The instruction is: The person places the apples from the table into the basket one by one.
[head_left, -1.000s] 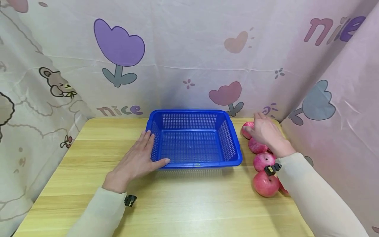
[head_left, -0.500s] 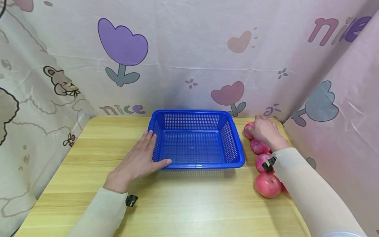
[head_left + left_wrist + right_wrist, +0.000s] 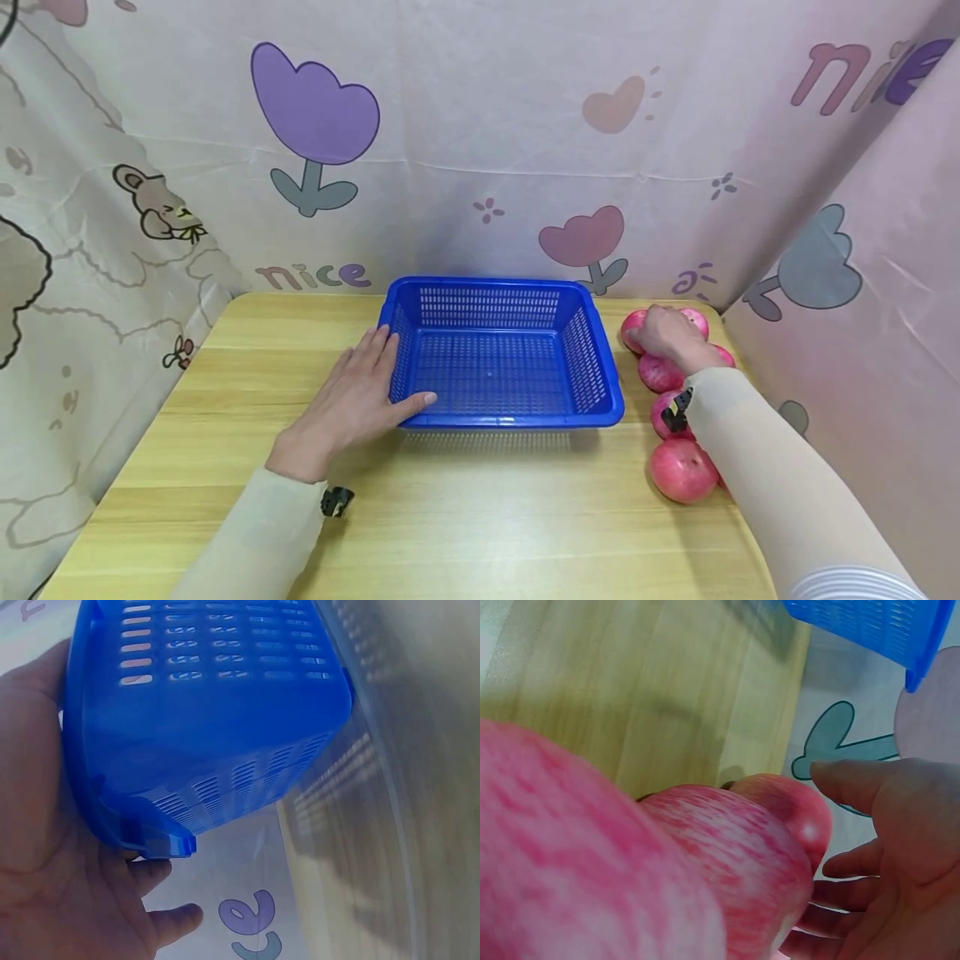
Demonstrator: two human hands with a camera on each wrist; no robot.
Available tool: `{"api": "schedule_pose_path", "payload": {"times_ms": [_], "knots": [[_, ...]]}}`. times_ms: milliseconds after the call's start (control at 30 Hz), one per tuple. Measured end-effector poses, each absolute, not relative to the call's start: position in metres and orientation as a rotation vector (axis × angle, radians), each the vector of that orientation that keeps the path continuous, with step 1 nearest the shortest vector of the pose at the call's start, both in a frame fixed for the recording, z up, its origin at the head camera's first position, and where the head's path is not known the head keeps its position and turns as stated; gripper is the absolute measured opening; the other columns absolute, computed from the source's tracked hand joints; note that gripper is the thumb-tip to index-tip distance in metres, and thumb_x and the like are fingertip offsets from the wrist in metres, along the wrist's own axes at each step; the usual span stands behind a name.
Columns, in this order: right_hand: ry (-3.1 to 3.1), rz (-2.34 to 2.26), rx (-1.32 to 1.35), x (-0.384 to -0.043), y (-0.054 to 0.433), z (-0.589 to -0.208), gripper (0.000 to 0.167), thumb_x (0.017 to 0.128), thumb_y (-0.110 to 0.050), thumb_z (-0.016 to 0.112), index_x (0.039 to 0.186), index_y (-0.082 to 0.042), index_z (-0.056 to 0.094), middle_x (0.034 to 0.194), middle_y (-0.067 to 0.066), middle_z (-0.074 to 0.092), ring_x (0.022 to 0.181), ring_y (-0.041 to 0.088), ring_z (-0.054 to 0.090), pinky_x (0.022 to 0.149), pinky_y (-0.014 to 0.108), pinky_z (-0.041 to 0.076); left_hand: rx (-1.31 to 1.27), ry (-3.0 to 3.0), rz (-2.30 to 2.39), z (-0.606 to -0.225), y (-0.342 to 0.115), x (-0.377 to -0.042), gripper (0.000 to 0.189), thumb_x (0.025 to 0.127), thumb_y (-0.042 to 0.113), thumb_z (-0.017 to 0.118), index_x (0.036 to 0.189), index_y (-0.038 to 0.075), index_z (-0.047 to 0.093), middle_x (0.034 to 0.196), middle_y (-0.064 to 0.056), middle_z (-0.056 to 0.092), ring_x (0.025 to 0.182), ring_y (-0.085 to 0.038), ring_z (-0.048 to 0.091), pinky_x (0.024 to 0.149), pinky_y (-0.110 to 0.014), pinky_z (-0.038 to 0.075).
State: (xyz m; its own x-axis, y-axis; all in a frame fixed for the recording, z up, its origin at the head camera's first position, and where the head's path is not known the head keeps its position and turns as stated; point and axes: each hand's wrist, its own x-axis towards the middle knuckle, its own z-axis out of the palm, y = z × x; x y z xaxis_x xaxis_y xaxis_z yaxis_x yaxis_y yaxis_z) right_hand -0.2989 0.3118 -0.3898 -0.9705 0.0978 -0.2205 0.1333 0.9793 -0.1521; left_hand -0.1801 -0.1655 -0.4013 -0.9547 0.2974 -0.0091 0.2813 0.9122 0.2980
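A blue plastic basket [image 3: 487,371] with slotted sides stands on the table. My left hand [image 3: 358,392] rests on its left rim, fingers extended and thumb over the front left corner. In the left wrist view the basket's rim [image 3: 75,757] lies against the hand. Several pink-red apples [image 3: 683,471] sit in rows to the right of the basket. At the far end of them, my right hand [image 3: 672,336] reaches down beside the farthest left apple [image 3: 632,327]. In the right wrist view its thumb and fingers are spread just beside that apple [image 3: 791,814].
The wooden table [image 3: 480,517] ends at a patterned cloth backdrop [image 3: 450,125], which also hangs at both sides. A bare strip of table runs between the basket and the apples. A small black wrist device [image 3: 337,502] sits at the left cuff.
My right hand has lowered towards the far apples, and the far right one has come into view beside it. My left hand stays on the basket's rim. The view has shifted slightly.
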Motion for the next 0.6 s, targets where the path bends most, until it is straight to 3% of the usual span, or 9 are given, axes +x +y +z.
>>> {"api": "schedule_pose_path", "payload": {"times_ms": [200, 533, 600], "knots": [[2.914, -0.248, 0.135, -0.3029, 0.313, -0.3958, 0.056, 0.097, -0.033, 0.066, 0.125, 0.015, 0.056, 0.116, 0.03, 0.055, 0.104, 0.045, 0.054, 0.1, 0.064, 0.052, 0.449, 3.019, 0.444, -0.402, -0.1659, -0.1855, 0.121, 0.092, 0.087, 0.043, 0.167, -0.003, 0.012, 0.177, -0.023, 0.003, 0.164, -0.042, 0.002, 0.131, -0.06, 0.01], [2.948, -0.22, 0.123, -0.3047, 0.316, -0.3988, 0.06, 0.089, -0.034, 0.068, 0.122, 0.015, 0.056, 0.116, 0.031, 0.047, 0.109, 0.05, 0.047, 0.101, 0.067, 0.048, 0.501, 2.964, 0.468, -0.4019, -0.1719, -0.1841, 0.131, 0.085, 0.094, 0.046, 0.167, -0.002, 0.013, 0.177, -0.021, -0.002, 0.164, -0.042, 0.001, 0.131, -0.059, 0.013], [2.94, -0.218, 0.128, -0.3059, 0.3156, -0.3999, 0.066, 0.088, -0.034, 0.07, 0.127, 0.017, 0.053, 0.12, 0.033, 0.046, 0.113, 0.052, 0.046, 0.104, 0.07, 0.047, 0.502, 2.96, 0.464, -0.4024, -0.172, -0.184, 0.131, 0.085, 0.094, 0.046, 0.167, -0.002, 0.013, 0.177, -0.021, -0.002, 0.164, -0.042, 0.0, 0.131, -0.059, 0.013]]}}
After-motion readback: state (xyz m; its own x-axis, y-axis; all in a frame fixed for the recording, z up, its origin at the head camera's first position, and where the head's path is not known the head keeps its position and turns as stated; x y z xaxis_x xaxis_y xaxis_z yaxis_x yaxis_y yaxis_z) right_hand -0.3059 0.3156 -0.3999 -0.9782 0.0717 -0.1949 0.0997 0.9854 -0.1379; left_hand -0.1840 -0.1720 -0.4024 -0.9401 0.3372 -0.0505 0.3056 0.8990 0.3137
